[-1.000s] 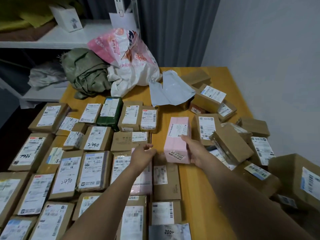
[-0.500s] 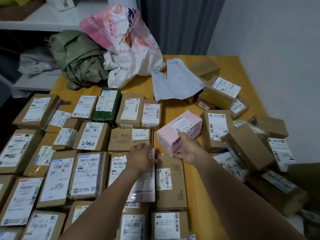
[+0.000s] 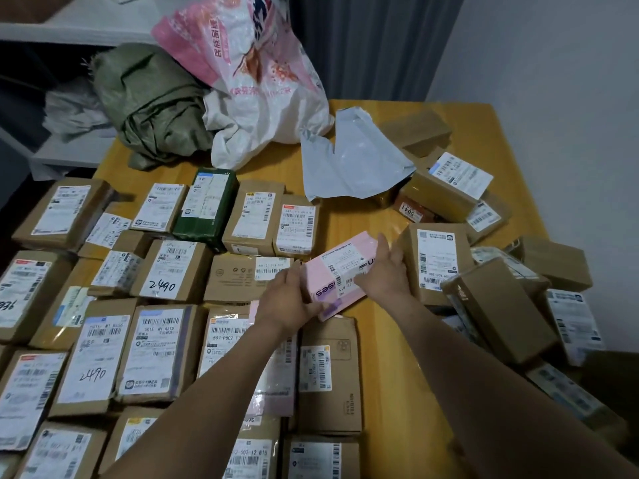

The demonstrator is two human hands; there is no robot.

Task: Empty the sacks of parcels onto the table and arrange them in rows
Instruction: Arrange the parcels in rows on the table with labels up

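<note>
A pink box [image 3: 340,267] with a white label lies tilted near the middle of the wooden table [image 3: 401,340]. My left hand [image 3: 287,299] grips its near left end and my right hand [image 3: 383,271] holds its right side. It sits just right of a flat brown parcel [image 3: 238,276] and above a brown box [image 3: 328,371]. Rows of labelled brown parcels [image 3: 100,361] cover the table's left half. A loose heap of brown boxes [image 3: 498,305] lies to the right. A pink and white sack [image 3: 256,77] and a green sack [image 3: 152,102] slump at the far edge.
A grey plastic mailer [image 3: 349,157] lies crumpled at the back centre beside more boxes [image 3: 442,188]. A dark green parcel [image 3: 207,207] stands in the back row. White shelves [image 3: 69,29] are behind on the left, a grey curtain [image 3: 373,43] and a wall [image 3: 553,81] on the right.
The pink box has been turned and lowered flat, label up. My left hand moved from the parcel row onto the box's left end; my right hand shifted to its right side.
</note>
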